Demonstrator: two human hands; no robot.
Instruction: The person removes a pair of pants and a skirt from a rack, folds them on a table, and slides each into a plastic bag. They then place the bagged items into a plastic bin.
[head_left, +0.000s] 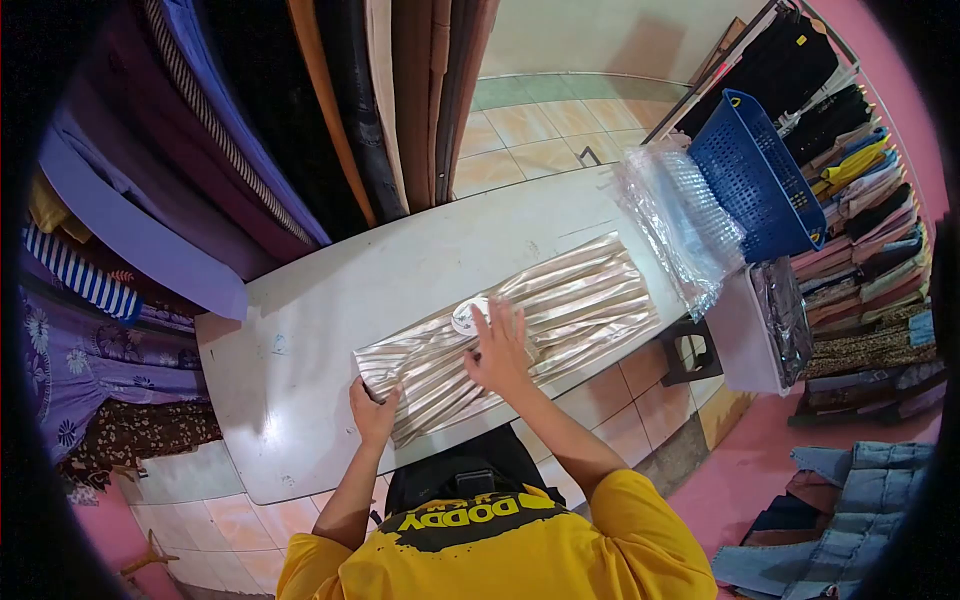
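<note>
A shiny cream pleated satin garment (pixel 590 285), possibly a skirt, lies folded in a long strip across the white table (pixel 300 330). On its middle sits a round white tag (pixel 466 318) with dark print. My right hand (pixel 500 350) rests on the pleats beside the tag, fingers spread, fingertips at the tag's edge. At the garment's near left end, my left hand (pixel 373 415) has its thumb on the cloth and its fingers around the edge. Some of those fingertips are hard to see.
Clear plastic bags (pixel 675 220) lie at the table's right end, beside a blue perforated basket (pixel 755 180). A bin with dark plastic-wrapped items (pixel 780 320) stands there too. Hanging clothes (pixel 150 130) border the left; stacked folded clothes (pixel 870 250) line the right.
</note>
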